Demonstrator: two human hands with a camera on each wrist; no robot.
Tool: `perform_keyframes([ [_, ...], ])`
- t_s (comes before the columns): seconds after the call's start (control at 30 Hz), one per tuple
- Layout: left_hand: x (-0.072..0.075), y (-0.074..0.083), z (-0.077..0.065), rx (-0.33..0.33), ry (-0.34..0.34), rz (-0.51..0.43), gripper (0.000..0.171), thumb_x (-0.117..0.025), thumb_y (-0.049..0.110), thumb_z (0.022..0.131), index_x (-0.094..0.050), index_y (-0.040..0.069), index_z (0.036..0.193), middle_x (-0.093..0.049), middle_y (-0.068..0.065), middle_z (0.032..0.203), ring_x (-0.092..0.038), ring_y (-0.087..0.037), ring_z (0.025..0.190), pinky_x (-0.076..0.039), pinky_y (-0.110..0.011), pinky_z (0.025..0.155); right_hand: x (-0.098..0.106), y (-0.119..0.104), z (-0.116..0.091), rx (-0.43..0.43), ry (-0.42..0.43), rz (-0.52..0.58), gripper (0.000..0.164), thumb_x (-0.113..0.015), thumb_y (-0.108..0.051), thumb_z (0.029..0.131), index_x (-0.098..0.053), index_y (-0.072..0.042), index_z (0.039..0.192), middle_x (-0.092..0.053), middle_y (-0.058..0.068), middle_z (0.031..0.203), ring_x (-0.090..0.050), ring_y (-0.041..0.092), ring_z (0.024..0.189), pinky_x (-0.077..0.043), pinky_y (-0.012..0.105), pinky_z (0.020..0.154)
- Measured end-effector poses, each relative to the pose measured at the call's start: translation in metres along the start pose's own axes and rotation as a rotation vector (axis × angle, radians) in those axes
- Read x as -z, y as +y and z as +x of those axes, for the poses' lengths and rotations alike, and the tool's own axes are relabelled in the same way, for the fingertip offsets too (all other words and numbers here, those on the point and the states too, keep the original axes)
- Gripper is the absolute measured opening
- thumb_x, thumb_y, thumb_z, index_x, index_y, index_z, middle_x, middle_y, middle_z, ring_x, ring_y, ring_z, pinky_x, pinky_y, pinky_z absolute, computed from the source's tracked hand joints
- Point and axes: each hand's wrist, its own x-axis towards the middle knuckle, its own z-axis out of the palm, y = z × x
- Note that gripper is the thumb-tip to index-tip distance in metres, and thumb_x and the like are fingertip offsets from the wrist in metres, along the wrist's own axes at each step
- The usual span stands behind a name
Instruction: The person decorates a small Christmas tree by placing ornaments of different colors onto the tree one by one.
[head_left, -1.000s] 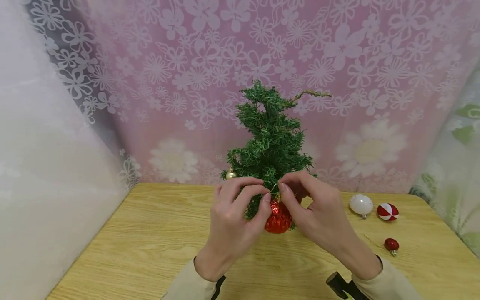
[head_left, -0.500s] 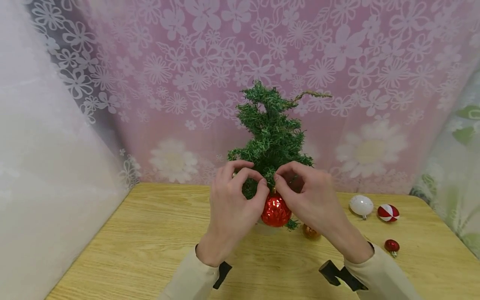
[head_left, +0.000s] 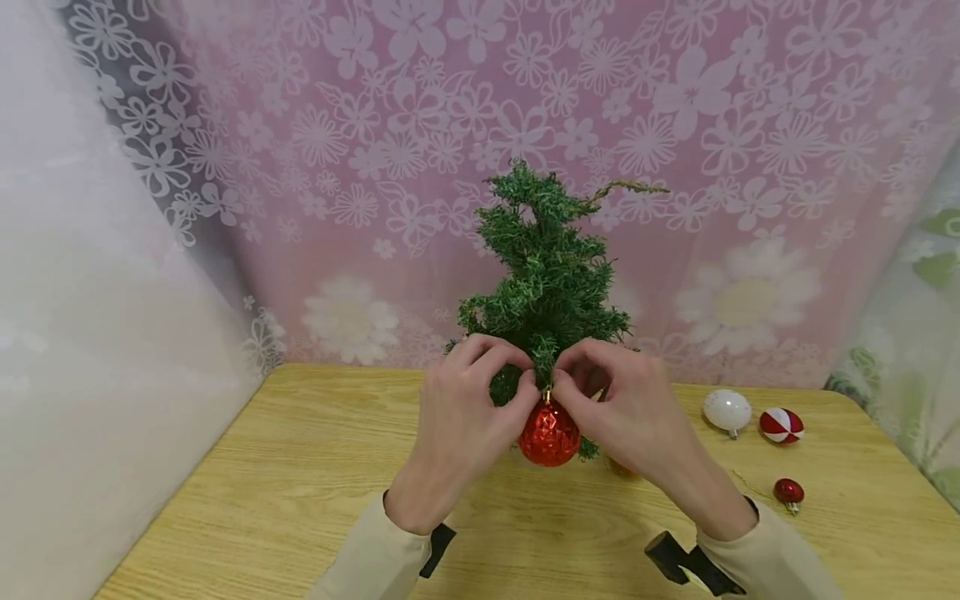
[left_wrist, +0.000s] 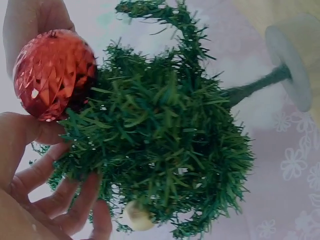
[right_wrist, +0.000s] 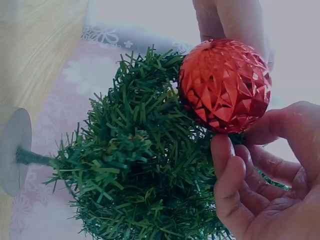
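Observation:
A shiny red faceted Christmas bauble hangs at the front of a small green artificial Christmas tree, its gold cap just under a branch tip. On the left of that tip, my left hand pinches the bauble's hanging string between thumb and forefinger. My right hand does the same on the right side, its fingertips close above the cap. The thin string itself is hidden by the fingers. Both wrist views show the red bauble against the branches, with fingers on either side of it.
On the wooden table at right lie a white bauble, a red-and-white bauble and a small dark red bauble. A gold bauble hangs on the tree. An orange-gold bauble shows partly behind my right wrist.
Both hands first moved up and in toward the branch with the bauble, then sank slightly. The string, visible between the fingertips earlier, is now hidden, and the branch tip stands between the hands.

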Motion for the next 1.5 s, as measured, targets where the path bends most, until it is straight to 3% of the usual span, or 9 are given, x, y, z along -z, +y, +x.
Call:
perform_keyframes([
  [0.3, -0.001, -0.009, -0.004, -0.029, 0.027, -0.091, 0.015, -0.066, 0.009, 0.097, -0.075, 0.014, 0.108, -0.070, 0.001, 0.104, -0.067, -0.015, 0.085, -0.051, -0.027, 0.067, 0.002, 0.003, -0.009, 0.041, 0.025, 0.045, 0.013, -0.071, -0.007, 0.093, -0.074, -0.018, 0.100, -0.066, -0.011, 0.076, -0.060, 0.001, 0.068, -0.052, 0.023, 0.058],
  [0.5, 0.000, -0.018, -0.006, -0.052, 0.042, -0.120, 0.012, -0.066, 0.006, 0.097, -0.074, 0.010, 0.105, -0.070, -0.002, 0.106, -0.068, -0.014, 0.088, -0.055, -0.031, 0.069, 0.011, 0.010, -0.024, 0.083, 0.050, 0.041, 0.019, -0.071, -0.003, 0.092, -0.074, -0.014, 0.107, -0.069, -0.006, 0.087, -0.061, -0.001, 0.075, -0.052, 0.019, 0.058],
  [0.87, 0.005, -0.031, -0.007, -0.020, 0.038, -0.162, 0.014, -0.067, 0.000, 0.095, -0.074, 0.008, 0.104, -0.070, -0.003, 0.106, -0.068, -0.014, 0.096, -0.058, -0.033, 0.081, 0.041, 0.031, -0.050, 0.116, 0.141, -0.051, 0.037, -0.075, 0.008, 0.083, -0.075, -0.022, 0.104, -0.069, -0.010, 0.088, -0.060, -0.007, 0.077, -0.048, 0.010, 0.060],
  [1.03, 0.006, -0.037, -0.005, -0.007, 0.045, -0.188, 0.014, -0.067, -0.003, 0.094, -0.074, 0.006, 0.102, -0.070, -0.005, 0.105, -0.069, -0.015, 0.096, -0.059, -0.033, 0.085, 0.056, 0.043, -0.056, 0.112, 0.178, -0.109, 0.038, -0.076, 0.009, 0.081, -0.074, -0.023, 0.102, -0.068, -0.014, 0.085, -0.059, -0.011, 0.077, -0.048, 0.008, 0.061],
  [1.3, 0.008, -0.048, -0.002, 0.013, 0.054, -0.204, 0.013, -0.068, -0.002, 0.094, -0.075, 0.007, 0.100, -0.072, -0.005, 0.103, -0.069, -0.015, 0.091, -0.058, -0.036, 0.077, 0.070, 0.070, -0.065, 0.069, 0.193, -0.132, 0.035, -0.076, 0.009, 0.081, -0.074, -0.021, 0.099, -0.067, -0.014, 0.082, -0.058, -0.013, 0.075, -0.046, 0.007, 0.060],
  [1.5, 0.007, -0.056, -0.001, 0.029, 0.060, -0.216, 0.012, -0.070, -0.001, 0.091, -0.076, 0.007, 0.099, -0.074, -0.005, 0.102, -0.070, -0.016, 0.090, -0.060, -0.034, 0.075, 0.077, 0.092, -0.073, -0.018, 0.185, -0.168, 0.029, -0.077, 0.004, 0.083, -0.074, -0.020, 0.100, -0.066, -0.016, 0.077, -0.055, -0.010, 0.067, -0.044, 0.008, 0.058],
])
